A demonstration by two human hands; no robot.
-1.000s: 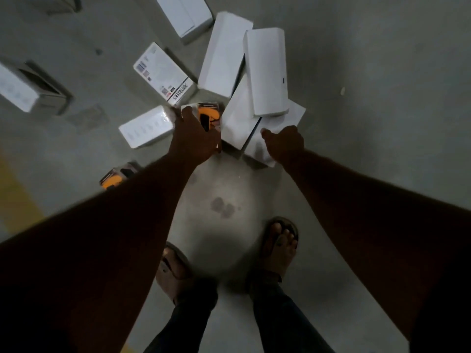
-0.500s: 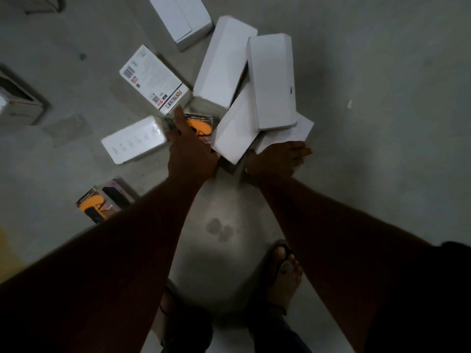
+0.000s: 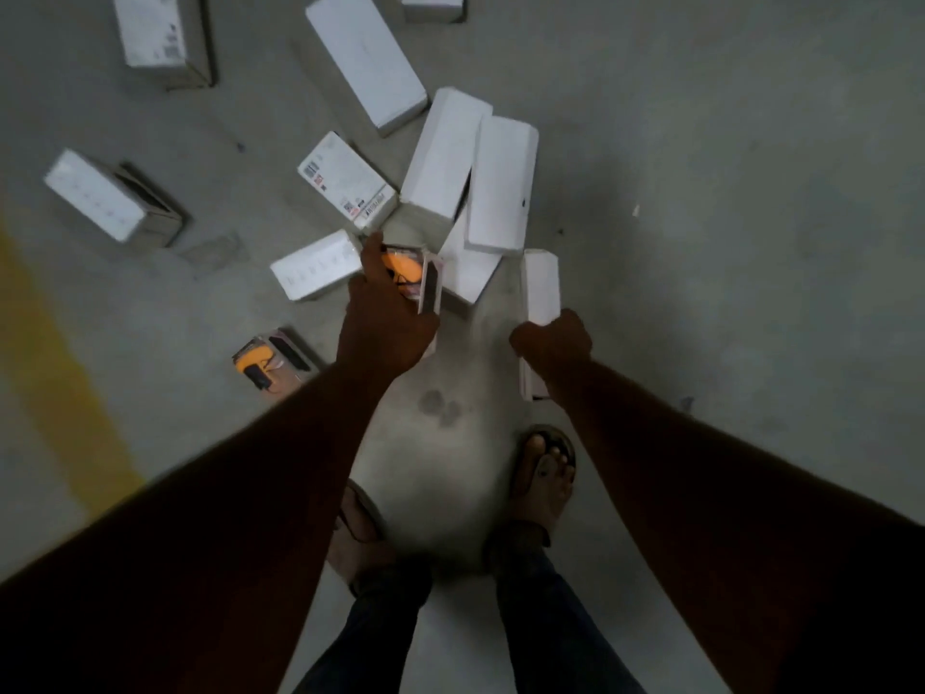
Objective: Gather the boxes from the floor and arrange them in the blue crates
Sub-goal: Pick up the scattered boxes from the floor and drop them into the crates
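Note:
Several white boxes lie scattered on the grey concrete floor. My left hand grips an orange-printed box, tilted up off the floor. My right hand is closed around a long white box, held on edge and lifted away from the pile. Two long white boxes lean across each other just beyond my hands. A labelled box and a small white box lie to their left. A second orange-printed box rests near my left forearm. No blue crate is in view.
More white boxes lie at the far left, top left and top centre. A yellow floor stripe runs down the left side. My sandalled feet stand just below the hands.
My right hand closed on a long white box and pulled it out of the pile toward me. My left hand took hold of the orange-printed box and tilted it up. The view shifted down.

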